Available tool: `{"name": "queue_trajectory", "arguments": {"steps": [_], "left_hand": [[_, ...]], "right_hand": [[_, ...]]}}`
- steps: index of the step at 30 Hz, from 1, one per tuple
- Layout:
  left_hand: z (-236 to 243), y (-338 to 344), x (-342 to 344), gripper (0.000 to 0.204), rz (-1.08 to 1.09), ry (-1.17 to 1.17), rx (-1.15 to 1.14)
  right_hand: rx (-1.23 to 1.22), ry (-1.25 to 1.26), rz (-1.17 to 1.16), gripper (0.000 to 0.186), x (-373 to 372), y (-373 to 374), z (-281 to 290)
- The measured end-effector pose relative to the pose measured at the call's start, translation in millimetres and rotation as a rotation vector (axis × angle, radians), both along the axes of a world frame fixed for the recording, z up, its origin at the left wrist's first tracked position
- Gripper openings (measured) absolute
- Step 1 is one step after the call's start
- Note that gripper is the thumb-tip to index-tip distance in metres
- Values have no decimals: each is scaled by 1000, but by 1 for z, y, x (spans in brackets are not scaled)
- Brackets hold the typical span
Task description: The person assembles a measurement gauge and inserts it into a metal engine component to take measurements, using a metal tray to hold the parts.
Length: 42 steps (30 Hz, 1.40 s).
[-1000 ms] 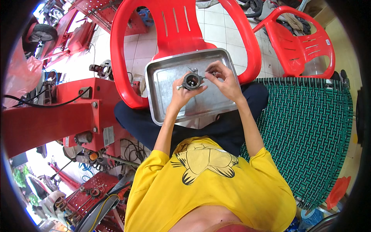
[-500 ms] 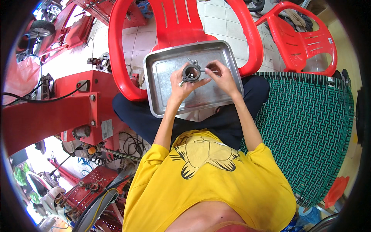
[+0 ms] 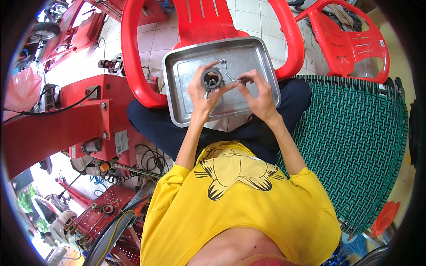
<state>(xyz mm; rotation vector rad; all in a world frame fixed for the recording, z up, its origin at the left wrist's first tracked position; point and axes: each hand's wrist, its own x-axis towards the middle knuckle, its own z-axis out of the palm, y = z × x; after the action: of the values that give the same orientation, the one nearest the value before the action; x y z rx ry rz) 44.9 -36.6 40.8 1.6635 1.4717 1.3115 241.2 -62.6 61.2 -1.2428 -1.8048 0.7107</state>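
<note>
My left hand [image 3: 198, 92] grips a dark cylindrical metal part [image 3: 206, 72] with an open bore, small fittings and a screw sticking out at its lower side. A short silver pin or screw [image 3: 230, 77] runs beside it toward the pinched fingertips of my right hand [image 3: 258, 95]; what exactly those fingers hold is too small to make out. A small metal fitting [image 3: 223, 60] shows just above the part. Both hands are over a rectangular steel tray [image 3: 270, 62], which rests at the front of a red plastic chair [image 3: 202, 20].
A second red chair [image 3: 337, 48] stands at right, behind a green woven seat [image 3: 346, 146]. Red metal machinery [image 3: 57, 128] with cables and hoses is close on the left. My crossed legs [image 3: 155, 133] are under the tray; a wheel [image 3: 44, 32] is at upper left.
The tray and chair appear higher in the picture. My right hand has shifted slightly right from the cylindrical part, and the small silver pin now shows slanted between them.
</note>
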Motion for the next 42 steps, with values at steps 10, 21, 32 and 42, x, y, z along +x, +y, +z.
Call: {"name": "queue_trajectory", "arguments": {"steps": [10,21,32,42], "left_hand": [[-14,2,9,70,122,-30,73],[-17,5,19,63,99,-261,81],[2,26,-38,55,-263,276,26],[-3,38,-6,56,-297,96,-114]], "right_hand": [[307,-253,53,34,-29,1,26],[342,-362,22,24,-35,5,22],[259,-236,95,23,-3,40,16],[-78,5,15,24,0,49,4]]}}
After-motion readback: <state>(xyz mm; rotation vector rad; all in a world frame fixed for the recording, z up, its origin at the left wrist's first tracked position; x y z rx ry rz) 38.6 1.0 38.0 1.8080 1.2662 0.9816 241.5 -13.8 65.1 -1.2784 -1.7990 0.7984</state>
